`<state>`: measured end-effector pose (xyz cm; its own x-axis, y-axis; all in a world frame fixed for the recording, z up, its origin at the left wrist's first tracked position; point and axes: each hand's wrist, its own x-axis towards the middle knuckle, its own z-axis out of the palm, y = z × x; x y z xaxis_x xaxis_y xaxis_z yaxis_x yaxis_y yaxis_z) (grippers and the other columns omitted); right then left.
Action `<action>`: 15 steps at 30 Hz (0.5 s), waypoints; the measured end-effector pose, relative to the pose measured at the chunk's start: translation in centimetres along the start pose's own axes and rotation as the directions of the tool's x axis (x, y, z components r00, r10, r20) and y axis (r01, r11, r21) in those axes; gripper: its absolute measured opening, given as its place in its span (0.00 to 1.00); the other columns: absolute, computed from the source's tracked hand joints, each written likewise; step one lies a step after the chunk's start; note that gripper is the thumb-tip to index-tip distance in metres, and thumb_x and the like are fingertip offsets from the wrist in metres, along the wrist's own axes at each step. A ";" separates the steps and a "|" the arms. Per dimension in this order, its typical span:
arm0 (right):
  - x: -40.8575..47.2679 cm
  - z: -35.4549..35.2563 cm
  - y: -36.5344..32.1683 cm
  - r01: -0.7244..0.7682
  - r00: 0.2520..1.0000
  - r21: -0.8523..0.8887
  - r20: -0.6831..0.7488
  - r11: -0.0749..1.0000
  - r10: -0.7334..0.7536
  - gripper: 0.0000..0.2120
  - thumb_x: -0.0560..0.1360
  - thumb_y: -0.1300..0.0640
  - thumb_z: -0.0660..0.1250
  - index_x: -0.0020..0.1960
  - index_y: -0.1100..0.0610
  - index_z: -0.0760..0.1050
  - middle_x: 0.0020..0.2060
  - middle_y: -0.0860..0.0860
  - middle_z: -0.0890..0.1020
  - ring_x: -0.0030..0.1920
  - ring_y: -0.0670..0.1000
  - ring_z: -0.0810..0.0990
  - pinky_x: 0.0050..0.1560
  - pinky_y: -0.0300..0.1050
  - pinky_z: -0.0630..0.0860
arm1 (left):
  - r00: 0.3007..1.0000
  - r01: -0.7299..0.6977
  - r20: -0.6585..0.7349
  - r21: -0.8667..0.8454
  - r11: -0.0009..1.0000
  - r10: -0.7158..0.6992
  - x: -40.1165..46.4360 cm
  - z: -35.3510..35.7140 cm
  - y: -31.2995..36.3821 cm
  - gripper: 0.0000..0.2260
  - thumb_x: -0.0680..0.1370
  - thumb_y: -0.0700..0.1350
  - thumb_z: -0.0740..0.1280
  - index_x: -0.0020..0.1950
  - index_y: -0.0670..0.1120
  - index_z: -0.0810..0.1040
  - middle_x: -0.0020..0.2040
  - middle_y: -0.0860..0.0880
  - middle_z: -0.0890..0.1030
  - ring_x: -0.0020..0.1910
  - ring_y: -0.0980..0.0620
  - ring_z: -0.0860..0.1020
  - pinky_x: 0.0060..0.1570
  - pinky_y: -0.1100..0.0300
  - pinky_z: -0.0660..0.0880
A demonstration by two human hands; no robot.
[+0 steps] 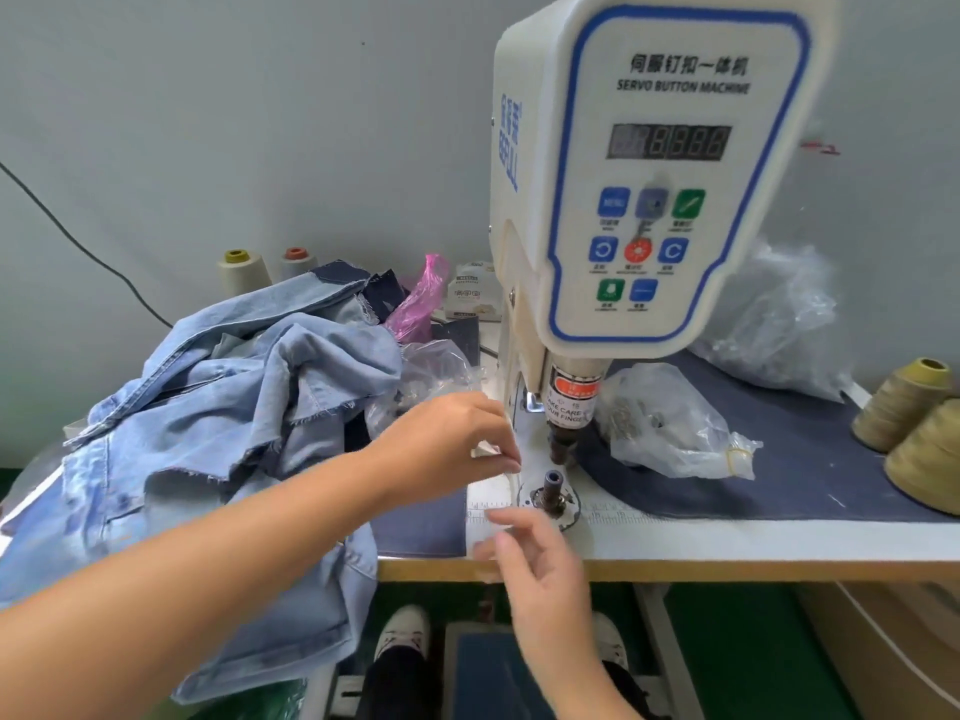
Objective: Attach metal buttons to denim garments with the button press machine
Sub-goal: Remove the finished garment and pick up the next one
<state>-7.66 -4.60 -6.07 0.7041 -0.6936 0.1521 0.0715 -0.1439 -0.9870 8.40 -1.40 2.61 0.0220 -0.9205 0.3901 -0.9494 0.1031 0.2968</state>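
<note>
The fingers [506, 454] of the left hand [447, 444] curl as if pinching something small, contents indistinct, beside the lower die [552, 488] near the bench [727, 543] front edge, while the right hand [535, 569] hangs relaxed, probably ready to load the button press machine [649, 174].

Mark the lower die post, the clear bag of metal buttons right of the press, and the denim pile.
lower die post [552, 485]: head view, its dark upright stem.
bag of metal buttons [670, 423]: head view, middle of the clear plastic.
denim pile [234, 387]: head view, light-blue folds.
</note>
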 end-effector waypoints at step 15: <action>0.3 -8.3 0.7 -0.067 0.979 -0.063 -0.198 0.996 0.053 0.10 0.78 0.64 0.62 0.47 0.51 0.78 0.36 0.48 0.82 0.42 0.46 0.81 0.51 0.41 0.77 | 0.967 0.213 0.154 -0.044 0.976 -0.204 2.0 2.4 1.9 0.07 0.77 0.46 0.69 0.51 0.46 0.84 0.46 0.52 0.83 0.46 0.54 0.79 0.49 0.55 0.76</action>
<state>-13.23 -10.81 -6.28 0.5534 -0.8260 0.1065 -0.0208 -0.1416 -0.9897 5.87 -3.99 1.88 0.1668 -0.9689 0.1826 -0.9084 -0.0790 0.4107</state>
